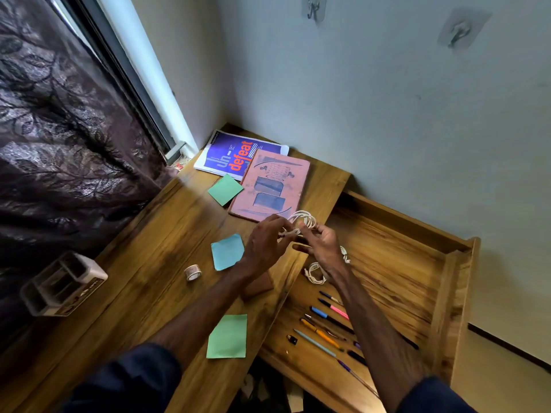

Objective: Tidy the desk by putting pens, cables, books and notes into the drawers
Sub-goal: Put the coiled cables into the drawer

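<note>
- The open drawer (396,263) stood pulled out beside the desk (167,234).
- The pink book (271,186) lay left of the drawer's far end, long axis running away from the person.
- Over the drawer's left rim, the left hand (265,245) pinched the white cable (304,220) by its plug end; the right hand (323,245) gripped its coil, loops pointing up towards the book.
- Pens (328,320) lay side by side at the drawer's near end.
</note>
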A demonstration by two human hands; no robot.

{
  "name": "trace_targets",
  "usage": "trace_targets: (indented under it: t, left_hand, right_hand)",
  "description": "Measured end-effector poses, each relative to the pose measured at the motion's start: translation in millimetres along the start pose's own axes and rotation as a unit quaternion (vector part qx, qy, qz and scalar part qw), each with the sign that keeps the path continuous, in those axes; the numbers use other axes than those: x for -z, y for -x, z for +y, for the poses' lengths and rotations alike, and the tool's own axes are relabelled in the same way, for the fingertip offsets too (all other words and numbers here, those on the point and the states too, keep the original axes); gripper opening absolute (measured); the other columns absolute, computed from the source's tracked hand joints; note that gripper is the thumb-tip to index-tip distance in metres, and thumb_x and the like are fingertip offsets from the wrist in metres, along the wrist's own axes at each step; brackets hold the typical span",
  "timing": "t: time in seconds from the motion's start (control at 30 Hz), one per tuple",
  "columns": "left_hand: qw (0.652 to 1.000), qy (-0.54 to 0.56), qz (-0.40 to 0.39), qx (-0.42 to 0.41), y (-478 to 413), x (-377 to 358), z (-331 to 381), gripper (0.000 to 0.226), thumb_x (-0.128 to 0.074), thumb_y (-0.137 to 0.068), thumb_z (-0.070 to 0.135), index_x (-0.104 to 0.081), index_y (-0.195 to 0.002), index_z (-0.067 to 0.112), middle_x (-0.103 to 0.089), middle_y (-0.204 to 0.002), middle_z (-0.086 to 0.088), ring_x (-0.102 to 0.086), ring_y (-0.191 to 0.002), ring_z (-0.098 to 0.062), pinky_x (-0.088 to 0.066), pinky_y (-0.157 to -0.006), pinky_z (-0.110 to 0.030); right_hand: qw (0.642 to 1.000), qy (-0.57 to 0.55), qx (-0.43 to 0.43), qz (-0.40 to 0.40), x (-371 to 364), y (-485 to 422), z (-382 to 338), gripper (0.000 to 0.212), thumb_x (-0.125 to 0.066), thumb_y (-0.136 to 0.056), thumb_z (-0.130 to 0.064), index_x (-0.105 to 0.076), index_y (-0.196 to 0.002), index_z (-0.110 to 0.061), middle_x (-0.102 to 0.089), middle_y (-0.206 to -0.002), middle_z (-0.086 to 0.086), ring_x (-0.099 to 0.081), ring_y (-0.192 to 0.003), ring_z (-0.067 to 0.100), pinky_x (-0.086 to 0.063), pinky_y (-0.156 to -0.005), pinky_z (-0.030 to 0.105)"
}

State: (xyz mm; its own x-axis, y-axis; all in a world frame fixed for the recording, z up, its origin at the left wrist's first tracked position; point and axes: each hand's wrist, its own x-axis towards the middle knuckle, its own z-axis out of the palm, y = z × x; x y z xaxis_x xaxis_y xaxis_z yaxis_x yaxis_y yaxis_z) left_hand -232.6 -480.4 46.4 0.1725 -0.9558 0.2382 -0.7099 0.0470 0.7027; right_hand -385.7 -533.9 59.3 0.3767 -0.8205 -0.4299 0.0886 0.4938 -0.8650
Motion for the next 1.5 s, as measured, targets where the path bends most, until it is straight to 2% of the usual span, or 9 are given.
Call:
trace_targets:
  t: [0.3, 0.57, 0.7, 0.83, 0.97, 1.07, 1.2, 1.37, 1.5]
  left_hand:
    - [0.997, 0.059, 0.032, 0.033, 3.7, -10.3, 12.8, 0.020, -0.085, -0.077, 0.014, -0.071, -0.090, 0.005, -0.068, -0.107, -0.005, -0.065, -0.092, -0.008, -0.058, -0.073, -0.014]
    - [0.996, 0.075, -0.024, 0.029, -5.4, -11.6, 16.2, 0.016, -0.084, -0.075, 0.011, -0.070, -0.082, 0.008, -0.065, -0.116, -0.004, -0.066, -0.103, -0.012, -0.062, -0.076, -0.022]
    - [0.997, 0.056, -0.030, 0.052, -11.4, -24.4, 18.6, 0.026, -0.087, -0.076, 0.022, -0.071, -0.095, 0.010, -0.067, -0.107, -0.003, -0.066, -0.092, -0.011, -0.062, -0.072, -0.029]
    - [0.984, 0.058, -0.058, 0.158, -21.7, -40.5, 26.9, 0.050, -0.080, -0.084, 0.040, -0.063, -0.120, 0.010, -0.068, -0.113, 0.001, -0.069, -0.095, -0.011, -0.053, -0.068, -0.015]
    - [0.972, 0.078, -0.125, 0.183, -42.1, -58.7, 32.7, 0.037, -0.074, -0.090, 0.036, -0.072, -0.116, 0.009, -0.076, -0.104, -0.002, -0.075, -0.083, -0.014, -0.064, -0.072, -0.039]
    - [0.949, 0.149, -0.131, 0.244, -55.7, -74.5, 37.8, 0.022, -0.075, -0.091, 0.028, -0.076, -0.098, 0.008, -0.077, -0.084, -0.005, -0.076, -0.072, -0.018, -0.063, -0.071, -0.049]
    - [0.905, 0.229, -0.086, 0.348, -64.7, -111.4, 42.7, 0.033, -0.082, -0.083, 0.034, -0.074, -0.089, 0.002, -0.077, -0.079, -0.012, -0.077, -0.073, -0.026, -0.062, -0.072, -0.055]
    - [0.925, 0.148, -0.125, 0.327, -73.2, -151.7, 53.1, 0.034, -0.069, -0.094, 0.041, -0.077, -0.087, 0.009, -0.077, -0.073, -0.005, -0.075, -0.069, -0.019, -0.059, -0.066, -0.035]
    - [0.932, 0.055, -0.179, 0.312, -76.1, -164.3, 42.5, 0.027, -0.065, -0.095, 0.029, -0.074, -0.084, 0.007, -0.070, -0.075, -0.001, -0.064, -0.068, -0.016, -0.048, -0.062, -0.030]
  right_hand:
    - [0.999, -0.048, -0.015, 0.019, 18.8, 0.8, -3.5, 0.031, -0.072, -0.089, -0.002, -0.063, -0.118, -0.001, -0.077, -0.101, 0.015, -0.075, -0.093, 0.030, -0.062, -0.075, 0.031]
    - [0.994, -0.085, -0.055, 0.032, 38.3, -6.6, -3.7, 0.036, -0.067, -0.090, 0.004, -0.060, -0.125, 0.004, -0.075, -0.107, 0.018, -0.074, -0.099, 0.030, -0.061, -0.086, 0.037]
    - [0.993, -0.058, -0.049, 0.088, 46.7, -10.4, -2.1, 0.033, -0.067, -0.091, 0.004, -0.062, -0.123, 0.002, -0.075, -0.106, 0.018, -0.076, -0.091, 0.026, -0.063, -0.077, 0.031]
    - [0.996, 0.009, -0.047, 0.076, 69.0, -13.4, -0.2, 0.034, -0.067, -0.091, -0.001, -0.062, -0.125, -0.005, -0.075, -0.107, 0.014, -0.076, -0.092, 0.024, -0.062, -0.083, 0.039]
    - [0.996, 0.076, -0.048, -0.003, 95.1, -20.4, -10.0, 0.038, -0.068, -0.091, -0.001, -0.062, -0.127, -0.011, -0.076, -0.109, 0.010, -0.075, -0.098, 0.027, -0.059, -0.089, 0.048]
    - [0.993, 0.103, -0.036, 0.036, 115.5, -31.4, -17.1, 0.038, -0.072, -0.089, -0.005, -0.063, -0.125, -0.013, -0.075, -0.108, 0.010, -0.075, -0.096, 0.025, -0.061, -0.084, 0.042]
    - [0.986, 0.125, -0.073, 0.077, 137.9, -46.0, -12.7, 0.035, -0.080, -0.085, -0.024, -0.068, -0.115, -0.009, -0.076, -0.100, 0.010, -0.075, -0.086, 0.022, -0.062, -0.074, 0.035]
    - [0.977, 0.116, -0.104, 0.148, 168.6, -76.6, 5.3, 0.010, -0.078, -0.086, -0.013, -0.071, -0.093, -0.013, -0.075, -0.092, 0.009, -0.074, -0.082, 0.022, -0.060, -0.061, 0.033]
    - [0.951, 0.153, -0.145, 0.226, 193.3, -118.5, 28.8, 0.024, -0.077, -0.085, -0.009, -0.071, -0.106, 0.001, -0.076, -0.085, 0.013, -0.075, -0.065, 0.019, -0.054, -0.047, 0.024]
